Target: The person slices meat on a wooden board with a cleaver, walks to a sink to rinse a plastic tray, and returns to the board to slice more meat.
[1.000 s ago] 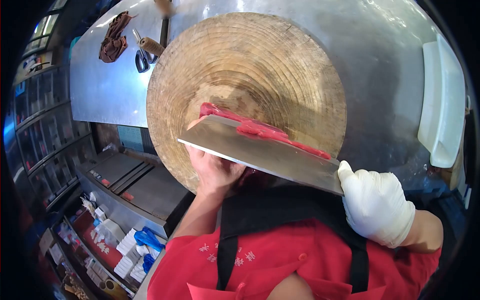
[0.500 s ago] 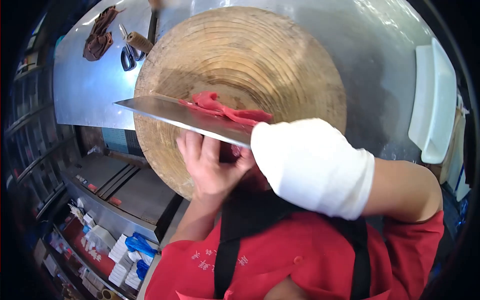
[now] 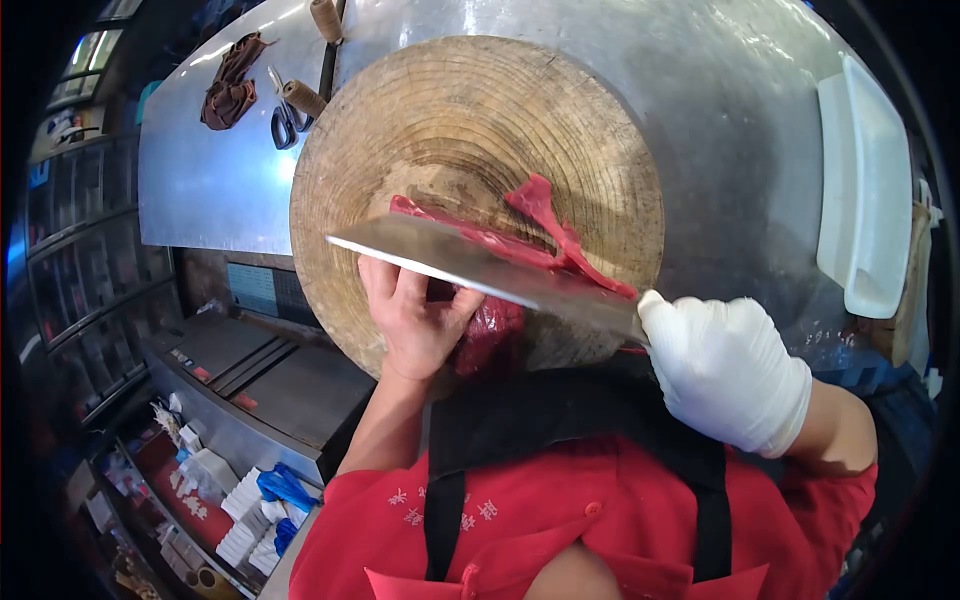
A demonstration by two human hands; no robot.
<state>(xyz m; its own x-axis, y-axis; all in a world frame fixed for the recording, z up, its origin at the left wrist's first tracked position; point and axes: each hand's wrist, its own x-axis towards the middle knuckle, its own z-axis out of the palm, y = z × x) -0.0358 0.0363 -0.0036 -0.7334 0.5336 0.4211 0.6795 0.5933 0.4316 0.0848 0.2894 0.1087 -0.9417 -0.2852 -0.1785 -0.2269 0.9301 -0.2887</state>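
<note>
A round wooden chopping block lies on a steel counter. My right hand, in a white glove, grips the handle of a broad cleaver held nearly flat over the block's near edge. Thin red meat slices lie draped on the blade and the block. My bare left hand presses on a chunk of red meat under the blade, at the block's near rim.
A white tray sits at the counter's right. Scissors, twine spools and a brown rag lie at the back left. Below left of the counter's edge are steel surfaces and shelves of small boxes.
The cleaver has drawn back to the right after sliding left through the meat, and a thin red slice now lies lifted on the blade. My left hand stays on the meat.
</note>
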